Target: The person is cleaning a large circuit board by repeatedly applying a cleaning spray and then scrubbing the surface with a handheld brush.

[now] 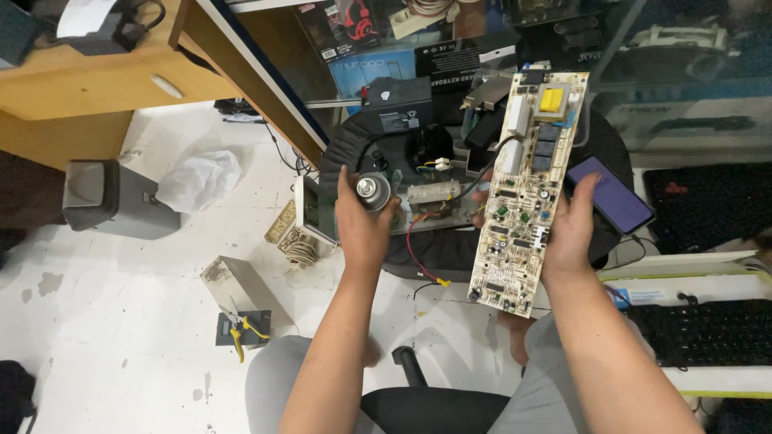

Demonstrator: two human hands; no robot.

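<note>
The long beige printed circuit board (527, 189), packed with small components, black relays and one yellow block up at its far end, sits in the right hand (572, 233), which clamps it along the right edge near the lower half, thumb on the face and fingers wrapped behind. Its long axis runs near-to-far with a slight lean, far end tipped to the right, so the near end hangs over the lap and the far end reaches out over the round black stool top (354, 145). The left hand (362, 229) is closed around a small silver spray can (372, 191), nozzle end up and facing the camera, and it hovers just left of the board, around the height of the board's middle. So the can is to the left of the component side, close but not touching, with a red wire (416, 249) and a metal transformer block (433, 197) on the stool between them. The left hand is the nearer one to the bare middle stretch of the board; the right one is busy just holding. A dark phone with a purple screen (613, 193) lies just right of the right hand's fingers. Down on the white floor (121, 305) there are yellow-handled pliers (240, 329) on a grey box, well apart from both hands.
</note>
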